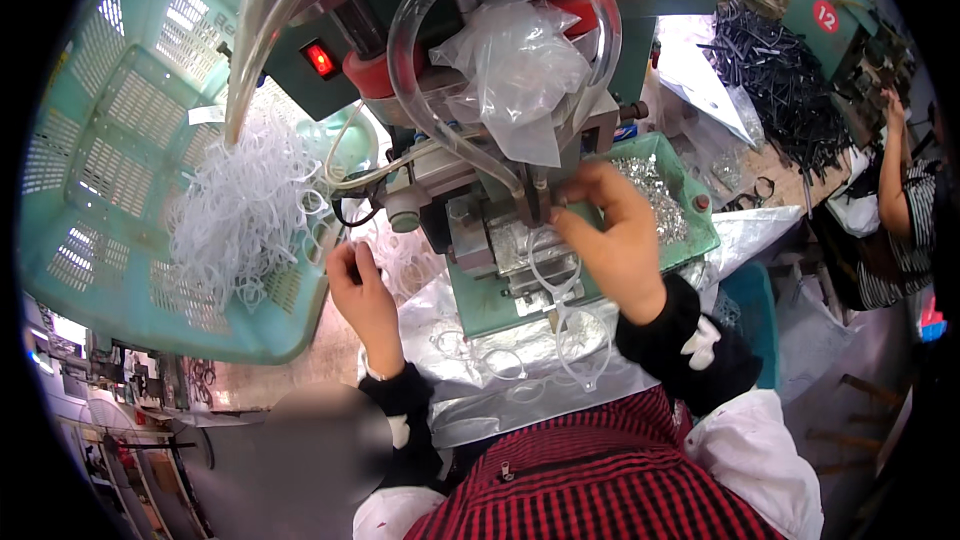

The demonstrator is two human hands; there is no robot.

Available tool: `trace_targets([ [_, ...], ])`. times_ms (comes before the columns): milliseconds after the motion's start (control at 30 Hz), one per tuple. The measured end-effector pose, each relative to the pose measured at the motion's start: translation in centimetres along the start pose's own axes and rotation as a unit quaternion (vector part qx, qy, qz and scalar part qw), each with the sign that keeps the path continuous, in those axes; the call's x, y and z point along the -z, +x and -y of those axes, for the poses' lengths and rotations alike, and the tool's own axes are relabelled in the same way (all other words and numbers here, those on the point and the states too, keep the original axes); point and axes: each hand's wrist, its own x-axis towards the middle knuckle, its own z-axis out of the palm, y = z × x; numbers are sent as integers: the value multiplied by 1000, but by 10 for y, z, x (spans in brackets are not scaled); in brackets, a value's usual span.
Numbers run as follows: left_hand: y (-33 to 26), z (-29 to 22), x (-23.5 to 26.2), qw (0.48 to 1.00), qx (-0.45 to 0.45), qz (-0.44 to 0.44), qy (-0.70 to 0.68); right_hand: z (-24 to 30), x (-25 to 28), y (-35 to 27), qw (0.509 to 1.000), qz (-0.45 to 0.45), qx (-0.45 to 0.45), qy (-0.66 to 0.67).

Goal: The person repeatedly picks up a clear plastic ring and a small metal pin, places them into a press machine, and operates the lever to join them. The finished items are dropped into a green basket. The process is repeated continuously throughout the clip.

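My right hand (615,235) is at the working head of a green bench press (535,190). Its thumb and fingers pinch together by the metal jig (510,250), on the upper end of a clear plastic frame with two loops (565,285), like an eyeglass frame. That frame hangs over the jig's front edge. My left hand (362,295) is left of the jig with its fingers curled inward; whether anything is in them is hidden. Beside it lies a pile of pale pinkish loops (400,255). More clear frames (505,365) rest on the silvery plastic sheet (470,400) in front of me.
A large green basket (120,310) with a heap of clear frames (245,205) stands left. Right of the jig, a green tray (700,240) holds small metal parts (650,190). Black strips (775,70) are piled farther right, near another person's arm (893,175). Clear tubing loops before the press.
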Motion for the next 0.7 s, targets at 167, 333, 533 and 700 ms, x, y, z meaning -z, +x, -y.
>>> trace_targets([
  [167, -37, -42, -6, 980, -59, 45, -187, 1, -8, -9, 997, -31, -45, 61],
  [333, -18, -157, -7, 917, -261, 138, -268, 24, -11, -5, 978, 8, -113, 174],
  [533, -20, -149, -22, 902, -378, 118, -170, 46, -4, -16, 995, 60, -31, 78],
  [700, -45, -141, -34, 768, -564, 302, -19, -37, 82, -2, 869, -32, 123, -479],
])
